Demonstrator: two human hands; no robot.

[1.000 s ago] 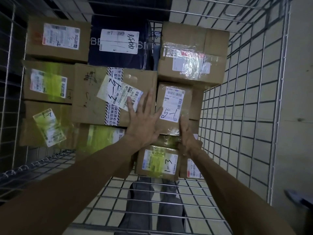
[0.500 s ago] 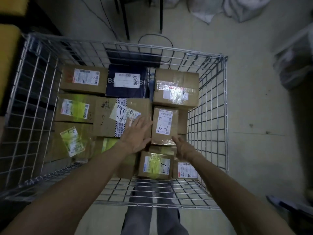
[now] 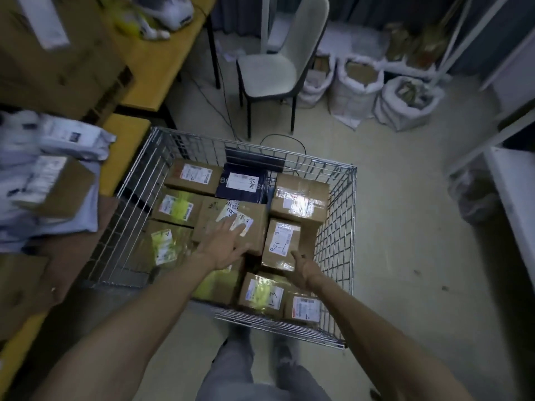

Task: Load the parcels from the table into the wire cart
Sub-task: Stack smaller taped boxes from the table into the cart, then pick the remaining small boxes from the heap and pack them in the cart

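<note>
- Reaching into the wire cart (image 3: 335,241), both bare arms extend from the lower edge of the view towards the parcels stacked inside it.
- Left hand (image 3: 224,241): open, fingers spread and straight, palm down over the near part of the central taped box (image 3: 211,215). Blur hides whether it touches the cardboard.
- Right hand (image 3: 304,266): open, fingers relaxed and thumb raised, lying against the near right corner of the box marked "5-1" (image 3: 282,241). It grips nothing.
- Cart contents: cardboard boxes fill it nearly wall to wall. A dark blue parcel (image 3: 243,185) lies at the far side, with a glossy-taped box (image 3: 301,198) just to its right. The box marked "1-3" (image 3: 262,295) sits against the near wall, below the right hand.
- Yellow table (image 3: 139,68), left of the cart: it carries a large carton (image 3: 58,53), white mailer bags (image 3: 72,137) and a small brown box (image 3: 55,186), all blurred.
- Background: a grey chair (image 3: 275,62) stands beyond the cart, with white sacks (image 3: 356,82) beside it on the floor.
</note>
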